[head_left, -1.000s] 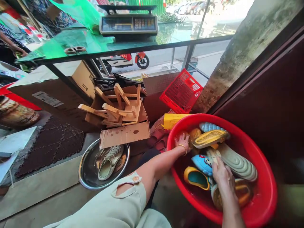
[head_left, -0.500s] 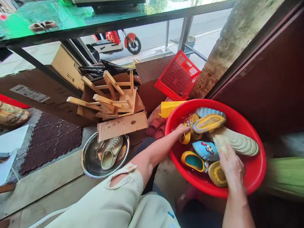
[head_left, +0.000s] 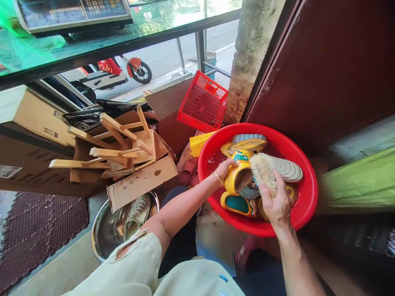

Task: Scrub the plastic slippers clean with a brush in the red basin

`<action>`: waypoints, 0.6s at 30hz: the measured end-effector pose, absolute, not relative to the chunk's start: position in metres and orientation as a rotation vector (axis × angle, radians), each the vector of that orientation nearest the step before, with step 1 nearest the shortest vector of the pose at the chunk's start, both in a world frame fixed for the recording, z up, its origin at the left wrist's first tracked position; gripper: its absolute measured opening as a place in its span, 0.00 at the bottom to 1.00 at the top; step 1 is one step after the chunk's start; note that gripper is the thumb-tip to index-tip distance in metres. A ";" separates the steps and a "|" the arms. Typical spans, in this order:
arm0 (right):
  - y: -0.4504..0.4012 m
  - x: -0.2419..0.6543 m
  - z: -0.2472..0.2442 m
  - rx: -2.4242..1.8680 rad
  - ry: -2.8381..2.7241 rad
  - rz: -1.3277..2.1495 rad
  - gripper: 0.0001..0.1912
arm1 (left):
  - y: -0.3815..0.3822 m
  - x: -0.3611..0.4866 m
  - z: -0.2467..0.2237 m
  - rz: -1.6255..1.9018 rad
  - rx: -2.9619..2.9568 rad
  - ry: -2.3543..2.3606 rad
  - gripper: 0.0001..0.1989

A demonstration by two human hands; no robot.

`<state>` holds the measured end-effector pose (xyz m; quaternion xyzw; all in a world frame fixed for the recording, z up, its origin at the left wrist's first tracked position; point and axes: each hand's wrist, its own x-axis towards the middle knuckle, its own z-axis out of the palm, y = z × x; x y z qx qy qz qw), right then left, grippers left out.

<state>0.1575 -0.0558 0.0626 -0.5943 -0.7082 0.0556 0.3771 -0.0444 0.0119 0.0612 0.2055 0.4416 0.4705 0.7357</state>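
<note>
In a red basin (head_left: 304,213), several shoes lie together. My left hand (head_left: 224,170) grips a yellow clog (head_left: 231,183) with a green picture on its toe, lifted above the others with its opening turned towards me. My right hand (head_left: 277,203) is closed around a scrubbing brush (head_left: 262,170) with pale bristles, held just right of the clog. Around them are a yellow slipper with a green inside (head_left: 238,204), a yellow sole (head_left: 249,144), a pale ridged sole (head_left: 288,168) and a grey-blue shoe (head_left: 248,138). A light blue shoe is mostly hidden beneath the clog.
Left of my knees, a steel bowl (head_left: 100,234) holds a beige clog (head_left: 138,213). Wooden stools (head_left: 123,144) lie upturned in a cardboard box (head_left: 143,181). A red crate (head_left: 203,100) leans behind the basin; a dark red door (head_left: 324,74) stands at the right.
My left hand has lifted the yellow clog out from among the shoes and turned it. The brush in my right hand has come left beside it. The view has swung right.
</note>
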 end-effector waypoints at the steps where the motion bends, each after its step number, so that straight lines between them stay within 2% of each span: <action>1: -0.057 0.152 0.061 -1.495 -1.836 0.160 0.33 | 0.011 -0.039 0.062 1.024 0.478 0.934 0.21; 5: -0.037 0.149 0.048 -1.581 -1.887 0.224 0.30 | 0.007 -0.018 0.057 1.069 0.626 0.902 0.33; 10: -0.012 0.170 0.041 -1.709 -1.682 0.216 0.32 | 0.005 -0.013 0.048 0.982 0.701 0.928 0.34; 14: -0.027 0.162 0.038 -1.598 -1.810 0.277 0.31 | 0.010 -0.019 0.042 0.997 0.652 0.974 0.29; 18: -0.028 0.167 0.025 -1.707 -1.774 0.349 0.31 | 0.011 -0.022 0.040 0.979 0.593 0.897 0.28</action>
